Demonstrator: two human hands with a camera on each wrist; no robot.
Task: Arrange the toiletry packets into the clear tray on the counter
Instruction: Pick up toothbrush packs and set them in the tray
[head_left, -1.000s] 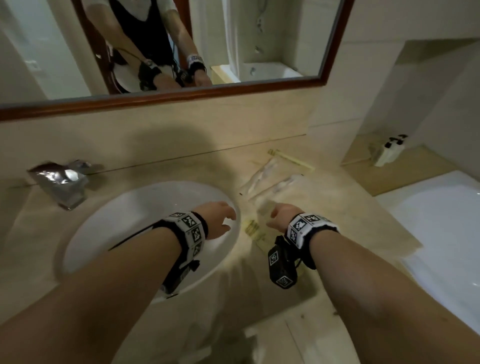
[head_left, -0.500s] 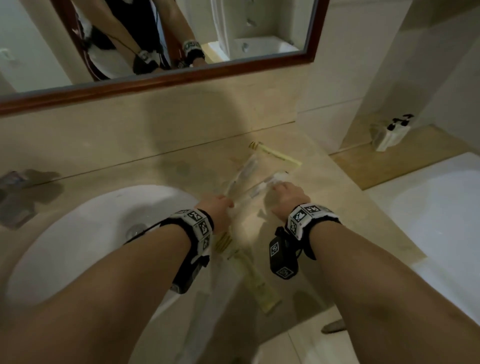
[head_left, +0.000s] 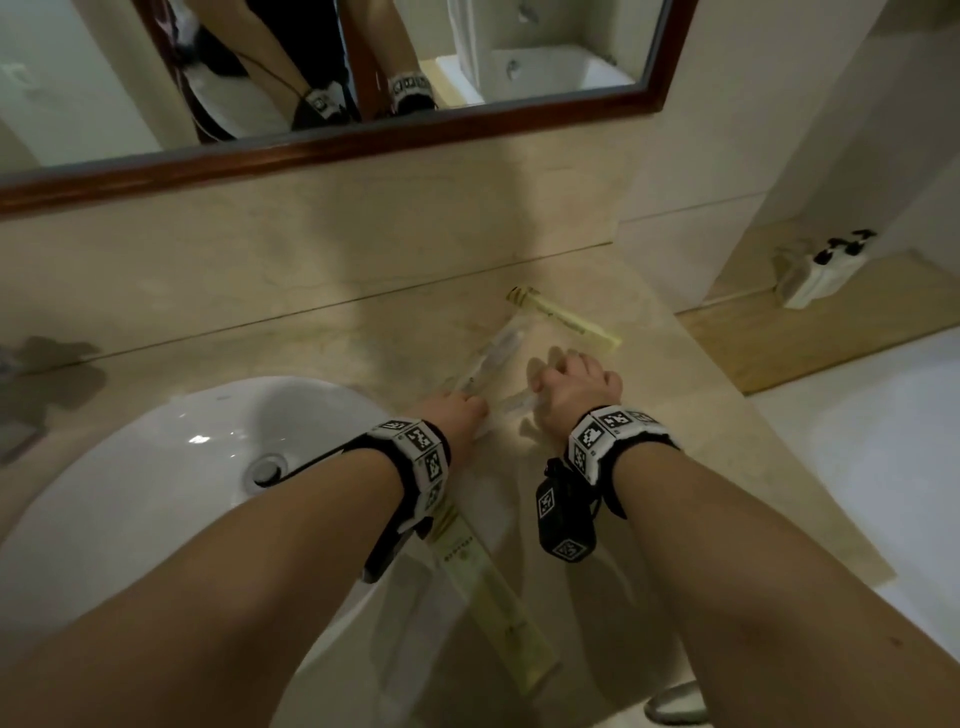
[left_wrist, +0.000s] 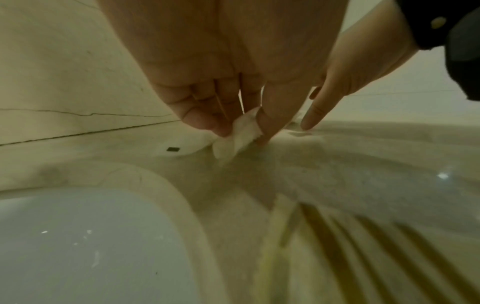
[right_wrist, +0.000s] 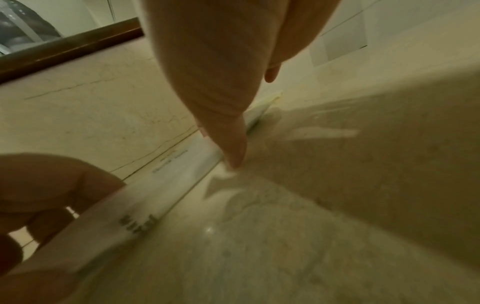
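Both hands are on one long clear toothbrush packet lying on the beige counter. My left hand pinches its white near end. My right hand presses a straight fingertip against the packet's edge. A second clear packet lies just beyond. One yellow packet lies near the wall. Another yellow packet lies under my left wrist. I cannot make out the clear tray.
A white sink basin with its drain lies left of my hands. A framed mirror hangs behind. White pump bottles stand on a wooden ledge at right, above a white bathtub.
Both hands have moved forward from the sink's edge to the clear packets. My left hand has taken hold of one packet's end. The view has tilted down.
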